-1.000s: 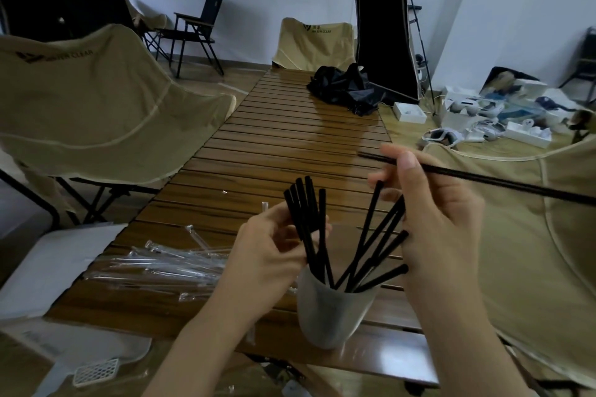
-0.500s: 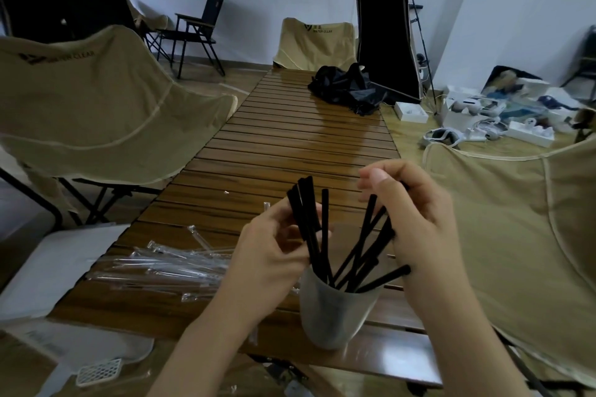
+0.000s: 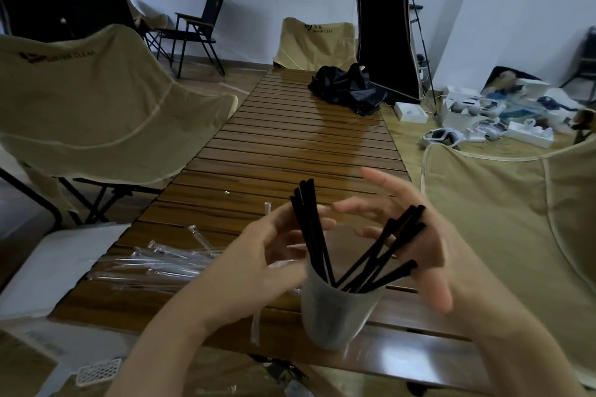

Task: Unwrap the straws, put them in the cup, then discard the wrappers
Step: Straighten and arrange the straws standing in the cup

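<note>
- Slatted wood runs the length of the bench (image 3: 290,151), with tan folding chairs at either side and a black bundle at its far end, toward twelve o'clock.
- Near the front edge stands the cup (image 3: 335,316), frosted and narrow at the base; the black straws (image 3: 377,255) lean out of it in two fans, one toward eleven o'clock, one toward two.
- At nine o'clock from the cup lies the heap of clear wrappers (image 3: 154,264), not yet discarded.
- Risk, as I judge it: the straws stand tall and splayed over a light cup, so a brush from either wrist could tip it or flick straws onto the floor. The wrappers look slick and featherweight; a hasty sweep could scatter some off the edge.
- The left hand (image 3: 258,264) is loosely spread beside the eleven o'clock fan, fingers relaxed; I see nothing gripped, though motion blur hides whether it touches the straws.
- The right hand (image 3: 416,235) is wide open behind the two o'clock fan, fingers straight, holding nothing.
</note>
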A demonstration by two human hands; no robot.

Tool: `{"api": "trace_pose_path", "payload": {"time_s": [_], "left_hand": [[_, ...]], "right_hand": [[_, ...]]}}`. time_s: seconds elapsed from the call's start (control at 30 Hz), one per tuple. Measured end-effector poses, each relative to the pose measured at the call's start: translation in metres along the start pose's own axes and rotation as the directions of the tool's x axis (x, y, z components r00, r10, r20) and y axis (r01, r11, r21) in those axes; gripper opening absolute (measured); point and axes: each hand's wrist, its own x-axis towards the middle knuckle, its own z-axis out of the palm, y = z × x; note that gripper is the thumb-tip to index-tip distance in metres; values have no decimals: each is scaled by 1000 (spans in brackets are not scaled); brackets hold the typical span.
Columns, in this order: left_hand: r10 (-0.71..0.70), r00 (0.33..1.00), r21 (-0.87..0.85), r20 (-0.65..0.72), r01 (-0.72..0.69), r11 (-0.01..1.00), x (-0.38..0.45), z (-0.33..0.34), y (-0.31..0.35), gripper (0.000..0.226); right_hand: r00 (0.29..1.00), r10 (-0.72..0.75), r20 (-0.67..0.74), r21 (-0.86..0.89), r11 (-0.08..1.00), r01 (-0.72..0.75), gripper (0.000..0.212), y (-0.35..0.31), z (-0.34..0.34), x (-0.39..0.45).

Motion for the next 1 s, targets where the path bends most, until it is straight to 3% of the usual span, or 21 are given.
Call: {"api": "trace_pose_path", "payload": {"time_s": [0.07,0.17,0.3,0.4,0.57,1.0], "left_hand": [[-15,999,-36,43,16,999,-2,-1,1,64],[27,999,25,30,-28,999,-1,1,0,66],[59,997,95,-52,-54,994,3,9,0,68],[113,984,211,-134,-83,974,8,19,-1,63],[100,898,193,-427,-18,981,14,31,-7,25],[97,884,65,-457,-75,995,22,32,-12,27]], "right_hand": [[998,62,3,-26,998,-62,110,-1,-5,-3],[998,58,-1,-199,978,-57,98,-4,-6,-14],[991,-33,-132,-241,971,1,38,-7,3,-21],[983,-38,-181,-235,972,-6,20,-7,6,-17],[944,-53,-326,-260,965,-36,17,0,9,-12],[891,-39,-452,-77,997,5,18,5,20,0]]}}
